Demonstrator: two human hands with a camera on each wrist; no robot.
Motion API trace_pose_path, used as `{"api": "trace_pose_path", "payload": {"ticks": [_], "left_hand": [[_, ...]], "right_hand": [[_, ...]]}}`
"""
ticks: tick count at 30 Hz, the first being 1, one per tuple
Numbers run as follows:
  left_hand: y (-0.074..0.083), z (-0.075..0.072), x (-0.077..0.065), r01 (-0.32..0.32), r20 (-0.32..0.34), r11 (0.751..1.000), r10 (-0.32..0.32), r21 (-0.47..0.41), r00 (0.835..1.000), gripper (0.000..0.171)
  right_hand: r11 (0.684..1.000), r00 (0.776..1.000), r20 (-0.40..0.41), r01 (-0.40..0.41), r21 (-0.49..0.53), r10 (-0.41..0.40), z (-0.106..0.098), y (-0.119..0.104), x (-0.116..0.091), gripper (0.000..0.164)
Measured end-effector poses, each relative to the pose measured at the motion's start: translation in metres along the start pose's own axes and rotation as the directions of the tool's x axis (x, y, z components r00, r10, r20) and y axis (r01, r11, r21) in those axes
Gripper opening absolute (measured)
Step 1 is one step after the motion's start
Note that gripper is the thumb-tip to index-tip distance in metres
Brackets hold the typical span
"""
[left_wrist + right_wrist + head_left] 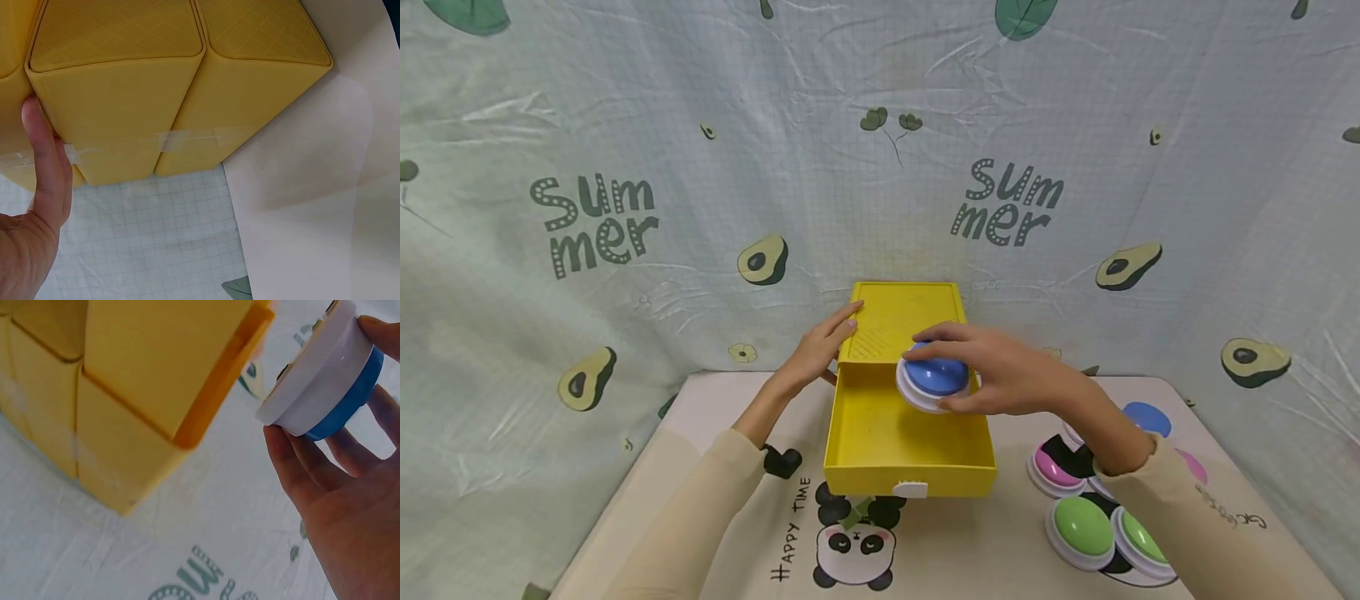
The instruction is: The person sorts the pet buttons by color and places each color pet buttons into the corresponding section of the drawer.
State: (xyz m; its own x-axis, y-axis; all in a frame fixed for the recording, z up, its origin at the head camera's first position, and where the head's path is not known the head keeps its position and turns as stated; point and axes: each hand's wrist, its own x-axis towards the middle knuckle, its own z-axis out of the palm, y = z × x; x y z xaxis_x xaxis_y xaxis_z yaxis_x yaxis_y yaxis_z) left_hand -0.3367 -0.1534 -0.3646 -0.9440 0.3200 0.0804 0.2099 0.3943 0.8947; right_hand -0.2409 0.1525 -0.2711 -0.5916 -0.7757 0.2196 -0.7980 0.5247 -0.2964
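Observation:
My right hand (1007, 367) grips a round push button (938, 377) with a blue dome and a white base, thumb and fingers around its edge. In the head view it is tilted over a pulled-out yellow drawer (887, 481) with a white pull tab. The right wrist view shows the blue-and-white button (331, 375) off to the side of the yellow boxes. My left hand (811, 354) rests its extended fingers along the left side of the yellow drawer unit (910, 312). In the left wrist view clear tape (178, 139) runs across the yellow units.
On the table (700, 467) to the right lie several more buttons, among them a green one (1083, 527), a pink one (1054, 467) and a blue one (1147, 418), partly hidden by my right forearm. A printed cloth (820, 200) hangs behind the drawer unit.

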Motion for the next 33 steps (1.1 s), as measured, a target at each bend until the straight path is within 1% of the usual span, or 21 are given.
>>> {"api": "trace_pose_path", "payload": {"ticks": [6, 11, 13, 22, 28, 33], "left_hand": [[0.0, 0.0, -0.002, -0.004, -0.006, 1.0, 0.004, 0.015, 1.0, 0.056], [0.0, -0.001, -0.003, -0.007, -0.009, 1.0, 0.008, 0.019, 1.0, 0.056], [-0.001, -0.001, -0.002, -0.012, -0.007, 1.0, 0.012, 0.025, 1.0, 0.056], [-0.001, 0.0, -0.003, -0.014, -0.009, 1.0, 0.014, 0.018, 1.0, 0.056], [-0.001, -0.001, -0.003, -0.017, -0.005, 1.0, 0.017, 0.011, 1.0, 0.055], [-0.001, -0.001, -0.003, -0.024, -0.006, 1.0, 0.024, 0.01, 1.0, 0.054]], "right_hand": [[0.997, 0.997, 0.066, 0.031, 0.076, -0.036, 0.016, -0.01, 0.021, 0.059], [0.989, 0.989, 0.116, 0.076, 0.123, -0.09, 0.029, -0.011, 0.031, 0.055], [0.988, 0.987, 0.132, 0.078, 0.131, -0.096, 0.033, -0.011, 0.034, 0.054], [0.992, 0.974, 0.212, 0.05, 0.118, -0.075, 0.051, -0.013, 0.04, 0.055], [0.992, 0.97, 0.234, 0.04, 0.117, -0.067, 0.058, -0.012, 0.042, 0.056], [0.991, 0.968, 0.238, 0.052, 0.121, -0.079, 0.066, -0.01, 0.044, 0.055]]}}
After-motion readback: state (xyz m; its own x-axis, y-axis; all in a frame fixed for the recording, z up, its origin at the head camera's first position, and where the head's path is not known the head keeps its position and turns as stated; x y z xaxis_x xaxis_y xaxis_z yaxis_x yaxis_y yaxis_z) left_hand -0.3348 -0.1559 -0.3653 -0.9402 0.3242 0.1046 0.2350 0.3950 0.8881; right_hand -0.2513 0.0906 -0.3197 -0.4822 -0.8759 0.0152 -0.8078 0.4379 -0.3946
